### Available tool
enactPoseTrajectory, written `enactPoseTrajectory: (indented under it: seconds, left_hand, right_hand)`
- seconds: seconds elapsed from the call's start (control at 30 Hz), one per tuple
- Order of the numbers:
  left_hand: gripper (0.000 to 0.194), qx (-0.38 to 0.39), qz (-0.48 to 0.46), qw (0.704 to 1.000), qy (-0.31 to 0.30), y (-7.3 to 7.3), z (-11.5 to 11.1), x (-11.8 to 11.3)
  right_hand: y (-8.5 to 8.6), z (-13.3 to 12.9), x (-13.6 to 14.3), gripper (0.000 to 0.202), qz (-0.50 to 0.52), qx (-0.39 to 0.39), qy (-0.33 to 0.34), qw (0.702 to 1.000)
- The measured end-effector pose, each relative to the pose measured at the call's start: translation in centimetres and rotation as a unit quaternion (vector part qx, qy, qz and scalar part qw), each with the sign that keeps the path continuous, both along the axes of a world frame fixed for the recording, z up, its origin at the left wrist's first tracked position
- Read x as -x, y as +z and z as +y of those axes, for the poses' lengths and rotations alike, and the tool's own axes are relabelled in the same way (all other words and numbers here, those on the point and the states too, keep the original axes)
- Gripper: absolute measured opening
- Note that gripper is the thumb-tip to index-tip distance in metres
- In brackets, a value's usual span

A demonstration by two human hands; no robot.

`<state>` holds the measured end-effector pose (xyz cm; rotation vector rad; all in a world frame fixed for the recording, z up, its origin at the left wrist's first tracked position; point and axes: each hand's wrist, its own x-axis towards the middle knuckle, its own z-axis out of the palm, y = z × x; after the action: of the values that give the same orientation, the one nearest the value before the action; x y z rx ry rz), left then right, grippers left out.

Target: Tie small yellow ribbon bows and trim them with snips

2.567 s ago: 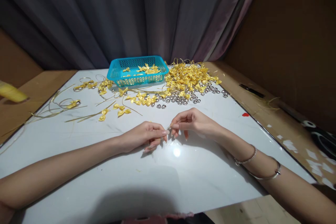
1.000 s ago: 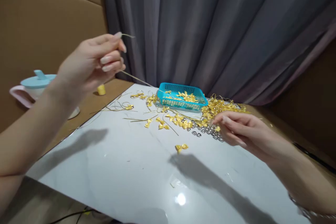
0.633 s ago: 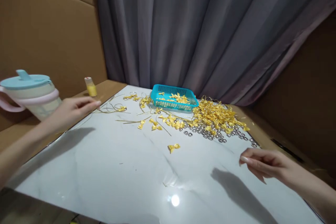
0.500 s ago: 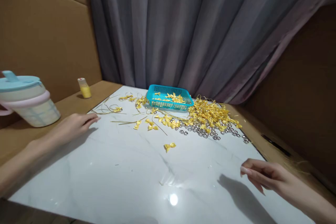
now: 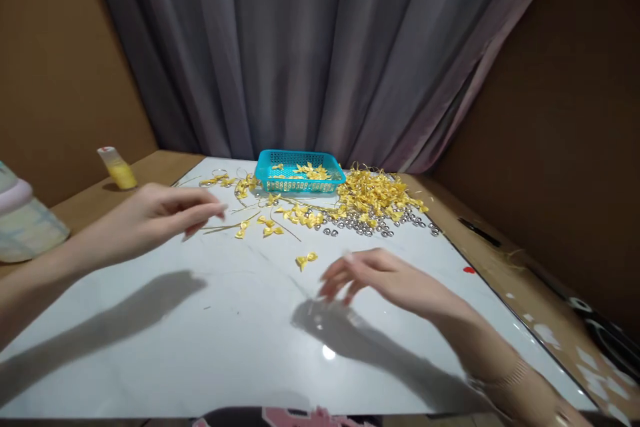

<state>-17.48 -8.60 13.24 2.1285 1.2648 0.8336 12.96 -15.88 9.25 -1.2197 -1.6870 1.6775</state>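
Note:
Over the left part of the white board, my left hand hovers with thumb and fingertips close together; whether anything is between them is too small to tell. My right hand is held above the board with its fingers spread and nothing in them. A single yellow bow lies just left of its fingertips. Farther back are loose yellow bows, a large heap of yellow bows and small silver rings. Several more bows lie inside a turquoise basket.
A yellow bottle and a lidded cup stand at the left. On the right ledge lie a black pen, a red piece and black-handled scissors. A grey curtain hangs behind.
My left hand has lifted and moved right, off the board's left edge. My right hand has moved left toward the single bow, with its fingers spreading. The view has shifted to the right.

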Motion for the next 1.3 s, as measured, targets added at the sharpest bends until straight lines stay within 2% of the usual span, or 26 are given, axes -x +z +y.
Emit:
enactPoseTrajectory:
  seconds: [0.03,0.07,0.1,0.17,0.23,0.3,0.4,0.5,0.67,0.8,0.93,1.03,1.13,1.2,1.3]
  left_hand:
    - [0.016,-0.041,0.014,0.999,-0.031,1.1,-0.3,-1.4]
    - [0.019,-0.070,-0.001,0.995,-0.065,2.1,-0.5,-2.8]
    - [0.022,-0.078,-0.036,0.992,-0.090,2.8,-0.8,-4.1]
    - [0.024,-0.069,-0.095,0.987,-0.112,3.7,-1.2,-6.2]
    - [0.026,-0.044,-0.129,0.982,-0.129,3.7,-1.5,-7.3]
    - [0.027,-0.009,-0.140,0.980,-0.142,3.1,-1.5,-7.2]
    - [0.026,0.044,-0.145,0.979,-0.135,1.5,-1.0,-5.6]
    - [0.026,0.093,-0.151,0.979,-0.097,-0.4,-0.1,-3.6]
    - [0.028,0.179,-0.153,0.972,-0.016,-3.2,1.2,-1.7]
    - [0.032,0.228,-0.124,0.966,0.004,-4.7,1.6,-1.2]
    - [0.032,0.228,-0.070,0.971,0.024,-5.4,1.6,-0.4]
    - [0.034,0.229,-0.029,0.971,0.060,-5.7,1.6,0.7]
    - [0.037,0.219,0.002,0.972,0.088,-6.3,1.9,2.2]
    - [0.039,0.195,0.019,0.974,0.112,-7.1,2.2,3.1]
    - [0.040,0.178,0.054,0.972,0.146,-8.4,3.0,4.4]
  right_hand:
    - [-0.1,0.6,2.3,0.064,0.090,0.098,0.086,0.987]
    - [-0.2,1.1,4.5,0.071,0.177,0.183,0.144,0.956]
    - [-0.3,1.5,6.5,0.073,0.244,0.245,0.164,0.924]
    - [-0.3,2.5,9.2,0.067,0.353,0.288,0.094,0.885]
    - [0.2,3.5,9.8,0.058,0.443,0.257,-0.019,0.859]
    - [1.0,4.4,8.3,0.044,0.501,0.195,-0.138,0.832]
    - [2.1,4.8,4.0,0.034,0.509,0.149,-0.255,0.809]
    - [2.2,3.7,-0.3,0.030,0.499,0.098,-0.308,0.804]
    - [-0.3,0.3,-4.2,0.030,0.491,0.093,-0.400,0.769]
    - [-3.0,-2.2,-4.9,0.025,0.487,0.101,-0.462,0.734]
    - [-4.7,-3.8,-5.1,0.019,0.519,0.122,-0.479,0.697]
    - [-5.3,-4.4,-5.4,0.020,0.524,0.120,-0.491,0.686]
    - [-5.8,-4.6,-5.7,0.016,0.506,0.103,-0.504,0.692]
    - [-6.3,-4.7,-5.8,0.009,0.483,0.085,-0.504,0.711]
    - [-6.9,-5.0,-5.6,0.004,0.436,0.049,-0.478,0.761]
